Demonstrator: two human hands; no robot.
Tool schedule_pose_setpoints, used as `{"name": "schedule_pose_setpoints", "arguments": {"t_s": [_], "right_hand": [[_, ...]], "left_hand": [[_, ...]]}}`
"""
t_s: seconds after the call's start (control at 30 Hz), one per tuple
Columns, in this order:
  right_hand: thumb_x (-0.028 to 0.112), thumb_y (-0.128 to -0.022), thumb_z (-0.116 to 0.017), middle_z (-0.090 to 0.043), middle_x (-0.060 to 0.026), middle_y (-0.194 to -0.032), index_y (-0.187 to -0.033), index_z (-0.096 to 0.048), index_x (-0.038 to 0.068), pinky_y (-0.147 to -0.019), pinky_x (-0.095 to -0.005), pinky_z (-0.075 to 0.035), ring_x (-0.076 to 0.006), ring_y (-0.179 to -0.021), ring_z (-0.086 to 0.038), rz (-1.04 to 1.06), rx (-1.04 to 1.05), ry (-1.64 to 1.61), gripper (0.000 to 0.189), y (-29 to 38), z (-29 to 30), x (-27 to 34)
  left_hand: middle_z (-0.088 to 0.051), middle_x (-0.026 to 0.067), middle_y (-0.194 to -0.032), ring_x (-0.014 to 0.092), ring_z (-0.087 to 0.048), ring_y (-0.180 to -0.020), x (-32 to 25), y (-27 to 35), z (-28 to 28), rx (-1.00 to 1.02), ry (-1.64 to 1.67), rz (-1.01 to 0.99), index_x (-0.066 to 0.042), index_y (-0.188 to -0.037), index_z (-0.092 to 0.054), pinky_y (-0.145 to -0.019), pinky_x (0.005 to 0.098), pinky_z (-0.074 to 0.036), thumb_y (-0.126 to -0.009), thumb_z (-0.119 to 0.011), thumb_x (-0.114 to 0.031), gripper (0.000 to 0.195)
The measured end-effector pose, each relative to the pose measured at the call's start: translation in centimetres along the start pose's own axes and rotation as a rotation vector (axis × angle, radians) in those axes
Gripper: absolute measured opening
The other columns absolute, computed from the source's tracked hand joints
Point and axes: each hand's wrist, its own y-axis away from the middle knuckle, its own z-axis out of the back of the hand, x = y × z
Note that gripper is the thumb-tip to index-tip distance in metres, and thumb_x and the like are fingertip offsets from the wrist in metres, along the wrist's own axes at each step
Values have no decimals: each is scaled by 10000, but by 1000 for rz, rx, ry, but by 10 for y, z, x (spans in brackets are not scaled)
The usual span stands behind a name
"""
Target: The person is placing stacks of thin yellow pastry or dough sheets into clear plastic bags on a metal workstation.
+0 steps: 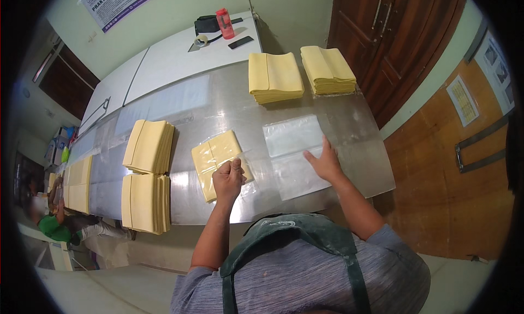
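Note:
A clear plastic bag (249,166) with a folded yellow sheet (219,150) inside lies flat on the steel tabletop (229,109). My left hand (229,179) is closed in a fist, thumb up, on the right part of this bag, pinching its film. To the right lies a pile of clear plastic bags (292,136), slightly turned. Over the right edge of that pile is my right hand (325,160), thumb and fingers spread, holding nothing; whether its fingertips touch the plastic I cannot tell.
Two stacks of folded yellow sheets (147,146) stand left, two more (276,74) at the far right. Flat clear plastic (163,103) covers the far left. A white table (172,68) behind bears a red bottle (225,24), tape roll (201,40) and phone (240,42). A person (57,224) works far left.

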Motion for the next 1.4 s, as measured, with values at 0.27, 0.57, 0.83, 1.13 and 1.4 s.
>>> {"name": "schedule_pose_setpoints", "arguments": {"t_s": [0.27,0.57,0.83,1.13,1.4], "right_hand": [[372,-767,-800,-565,-141,-1168,-1303,-555,118,-753,-385,-513,-286,-822,-640,532,656,-737,642,-45,122,157],[0,-734,-697,-545,-120,-774,-766,-562,44,-617,-410,-482,-323,-688,-589,639,159,-582,145,-29,105,119],[104,-735,-759,-587,-124,-945,-923,-589,67,-816,-440,-498,-344,-895,-606,7,-37,-274,256,-66,71,35],[154,-932,-591,-244,-241,-1505,-1450,-360,48,-1077,-504,-339,-430,-1280,-421,515,-151,-546,577,-137,0,80],[142,-956,-562,-592,-190,-1269,-1436,-404,27,-1017,-362,-413,-279,-1152,-565,817,1019,-396,518,-106,5,82]], "left_hand": [[-617,164,-638,316,-635,-585,-74,0,-33,229,-671,-685,-60,-767,-612,-533,380,-475,-792,-770,-227,231],[-547,80,-665,181,-564,-592,-52,-30,1,-82,-502,-367,-33,-858,-534,-586,331,-468,-749,-589,114,191],[-604,87,-1287,322,-682,-844,-61,-25,-39,399,-1050,-441,-262,-1227,-660,-700,436,-542,-794,-564,-58,488],[-672,228,-991,418,-656,-714,-66,16,-153,1001,-975,-600,-205,-1546,-178,-695,514,-526,-807,-473,-12,818],[-664,277,-966,461,-628,-767,-75,-53,-49,54,-1026,177,-217,-1562,-172,-669,483,-487,-712,-510,71,958]]}}
